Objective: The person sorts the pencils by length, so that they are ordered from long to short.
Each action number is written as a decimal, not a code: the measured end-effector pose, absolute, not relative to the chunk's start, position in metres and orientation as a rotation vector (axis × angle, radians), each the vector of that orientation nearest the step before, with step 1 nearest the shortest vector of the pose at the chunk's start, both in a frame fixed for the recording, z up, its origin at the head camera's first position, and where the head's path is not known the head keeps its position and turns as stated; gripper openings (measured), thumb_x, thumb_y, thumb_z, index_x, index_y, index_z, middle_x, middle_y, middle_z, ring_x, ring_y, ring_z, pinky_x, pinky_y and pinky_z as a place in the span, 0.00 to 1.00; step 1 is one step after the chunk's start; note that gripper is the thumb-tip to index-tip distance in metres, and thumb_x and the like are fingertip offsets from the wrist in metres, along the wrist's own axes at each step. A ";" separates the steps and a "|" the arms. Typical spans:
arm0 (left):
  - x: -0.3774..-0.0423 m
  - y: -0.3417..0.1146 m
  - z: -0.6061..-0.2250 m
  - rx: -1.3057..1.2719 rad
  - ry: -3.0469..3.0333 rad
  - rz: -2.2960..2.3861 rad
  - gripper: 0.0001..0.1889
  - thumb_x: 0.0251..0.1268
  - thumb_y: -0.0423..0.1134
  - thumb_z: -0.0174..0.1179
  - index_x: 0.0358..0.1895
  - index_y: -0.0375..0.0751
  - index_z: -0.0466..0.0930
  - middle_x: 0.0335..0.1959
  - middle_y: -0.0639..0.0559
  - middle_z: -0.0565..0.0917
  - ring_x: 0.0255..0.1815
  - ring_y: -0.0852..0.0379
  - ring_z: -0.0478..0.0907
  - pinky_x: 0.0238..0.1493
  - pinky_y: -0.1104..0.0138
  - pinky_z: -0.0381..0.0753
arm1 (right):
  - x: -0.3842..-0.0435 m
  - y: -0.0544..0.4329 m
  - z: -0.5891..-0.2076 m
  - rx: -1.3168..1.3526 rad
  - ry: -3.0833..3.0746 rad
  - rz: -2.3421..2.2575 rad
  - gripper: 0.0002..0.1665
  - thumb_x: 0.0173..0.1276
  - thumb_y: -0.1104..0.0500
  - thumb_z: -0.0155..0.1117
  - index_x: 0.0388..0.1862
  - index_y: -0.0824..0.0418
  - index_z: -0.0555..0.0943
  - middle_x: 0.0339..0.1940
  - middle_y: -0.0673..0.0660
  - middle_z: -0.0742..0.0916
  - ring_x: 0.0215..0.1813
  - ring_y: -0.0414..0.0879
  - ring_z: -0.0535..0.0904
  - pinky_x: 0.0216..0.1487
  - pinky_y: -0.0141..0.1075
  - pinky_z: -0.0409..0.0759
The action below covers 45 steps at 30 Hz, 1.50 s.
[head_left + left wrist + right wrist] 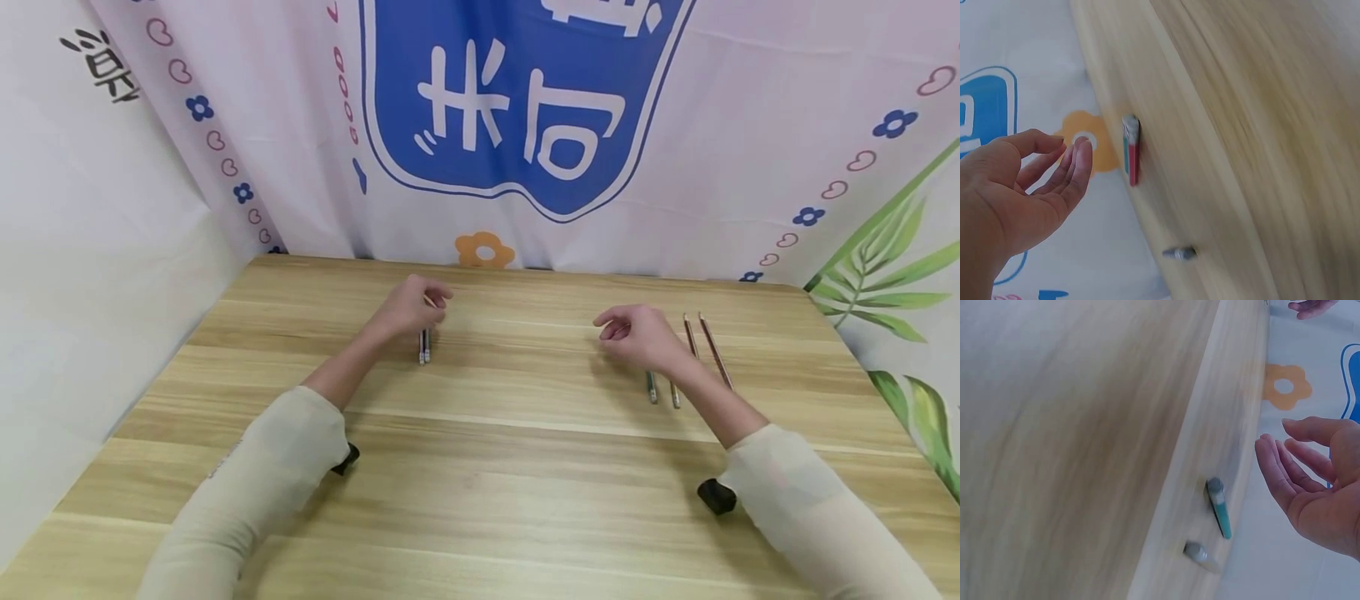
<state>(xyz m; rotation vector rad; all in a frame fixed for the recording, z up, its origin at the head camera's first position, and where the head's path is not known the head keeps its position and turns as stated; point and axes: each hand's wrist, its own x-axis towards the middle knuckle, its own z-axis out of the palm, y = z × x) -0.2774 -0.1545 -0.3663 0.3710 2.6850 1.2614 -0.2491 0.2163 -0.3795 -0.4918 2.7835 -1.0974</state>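
My left hand [414, 307] hovers over the far left part of the table, fingers loosely bent and nothing between them. Pencils [424, 348] lie just below it, their eraser ends toward me. The left wrist view shows a red pencil [1134, 164] beside a green one, and another pencil end [1180, 253] apart from them. On the right, my right hand [636, 335] is held above the table, fingers loosely curved and holding nothing. A green pencil [1220, 515] lies near it, with a second pencil end [1196, 552] close by; the hand and forearm partly hide these in the head view.
Two dark red pencils [716, 352] lie to the right of my right hand, pointed ends away from me. The wood-grain table [480, 492] meets a printed cloth [300, 183] at its far edge. Black wrist devices [717, 497] show at both sleeves.
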 end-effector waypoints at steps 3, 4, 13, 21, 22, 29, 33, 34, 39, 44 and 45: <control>-0.278 -0.163 -0.365 0.369 2.717 1.242 0.18 0.64 0.22 0.57 0.57 0.21 0.80 0.40 0.39 0.82 0.42 0.48 0.79 0.37 0.68 0.83 | -0.250 0.209 -0.380 -0.497 2.765 -1.109 0.18 0.65 0.71 0.69 0.54 0.75 0.83 0.39 0.63 0.90 0.45 0.57 0.87 0.52 0.47 0.88; -0.278 -0.166 -0.365 0.374 2.728 1.233 0.18 0.64 0.22 0.58 0.57 0.21 0.81 0.40 0.39 0.82 0.42 0.47 0.79 0.36 0.69 0.81 | -0.250 0.206 -0.380 -0.501 2.760 -1.115 0.18 0.65 0.71 0.69 0.54 0.75 0.83 0.39 0.63 0.90 0.45 0.57 0.87 0.53 0.48 0.88; -0.275 -0.185 -0.367 0.333 2.729 1.275 0.17 0.66 0.22 0.58 0.56 0.18 0.79 0.39 0.37 0.83 0.38 0.50 0.79 0.32 0.75 0.79 | -0.254 0.178 -0.382 -0.561 2.714 -1.168 0.18 0.62 0.70 0.68 0.52 0.75 0.83 0.37 0.62 0.90 0.42 0.55 0.87 0.48 0.42 0.88; -0.273 -0.199 -0.368 0.344 2.743 1.289 0.17 0.66 0.21 0.56 0.57 0.17 0.78 0.42 0.32 0.83 0.42 0.44 0.82 0.38 0.65 0.89 | -0.260 0.150 -0.382 -0.587 2.658 -1.212 0.19 0.62 0.70 0.70 0.52 0.75 0.84 0.36 0.62 0.89 0.38 0.50 0.86 0.39 0.33 0.86; -0.273 -0.200 -0.369 0.336 2.739 1.290 0.17 0.66 0.21 0.56 0.57 0.17 0.78 0.43 0.31 0.83 0.42 0.44 0.82 0.40 0.63 0.89 | -0.260 0.147 -0.382 -0.592 2.650 -1.219 0.19 0.63 0.70 0.70 0.53 0.75 0.84 0.36 0.62 0.90 0.38 0.50 0.86 0.38 0.32 0.85; -0.271 -0.209 -0.370 0.311 2.749 1.244 0.17 0.68 0.22 0.57 0.58 0.17 0.77 0.44 0.30 0.84 0.42 0.39 0.83 0.41 0.60 0.90 | -0.263 0.120 -0.385 -0.592 2.571 -1.296 0.18 0.64 0.72 0.71 0.53 0.76 0.83 0.34 0.62 0.89 0.33 0.48 0.86 0.32 0.31 0.87; -0.268 -0.214 -0.369 0.290 2.732 1.247 0.18 0.70 0.24 0.57 0.59 0.17 0.76 0.47 0.29 0.83 0.44 0.40 0.83 0.48 0.54 0.90 | -0.266 0.105 -0.386 -0.608 2.553 -1.318 0.17 0.64 0.72 0.70 0.52 0.76 0.83 0.34 0.62 0.89 0.32 0.47 0.86 0.31 0.31 0.87; -0.268 -0.215 -0.369 0.280 2.730 1.246 0.18 0.71 0.24 0.57 0.60 0.17 0.76 0.47 0.29 0.83 0.45 0.40 0.83 0.49 0.54 0.90 | -0.266 0.101 -0.386 -0.615 2.547 -1.327 0.17 0.64 0.72 0.70 0.52 0.76 0.83 0.34 0.62 0.89 0.32 0.47 0.86 0.32 0.32 0.88; -0.265 -0.219 -0.370 0.244 2.719 1.227 0.17 0.74 0.26 0.57 0.61 0.18 0.76 0.50 0.29 0.83 0.47 0.40 0.83 0.51 0.54 0.89 | -0.268 0.081 -0.386 -0.626 2.506 -1.378 0.17 0.64 0.72 0.69 0.52 0.76 0.84 0.35 0.62 0.89 0.31 0.47 0.86 0.34 0.34 0.90; -0.263 -0.220 -0.369 0.195 2.682 1.250 0.18 0.75 0.28 0.56 0.61 0.18 0.76 0.50 0.30 0.82 0.47 0.40 0.83 0.50 0.57 0.88 | -0.271 0.063 -0.388 -0.633 2.476 -1.410 0.17 0.64 0.71 0.68 0.52 0.77 0.83 0.35 0.62 0.89 0.29 0.48 0.86 0.33 0.34 0.89; -0.263 -0.220 -0.369 0.184 2.671 1.261 0.18 0.76 0.28 0.56 0.61 0.18 0.76 0.50 0.30 0.82 0.47 0.40 0.83 0.50 0.58 0.88 | -0.271 0.060 -0.388 -0.636 2.468 -1.413 0.18 0.64 0.71 0.68 0.52 0.76 0.83 0.36 0.62 0.89 0.30 0.49 0.87 0.34 0.35 0.90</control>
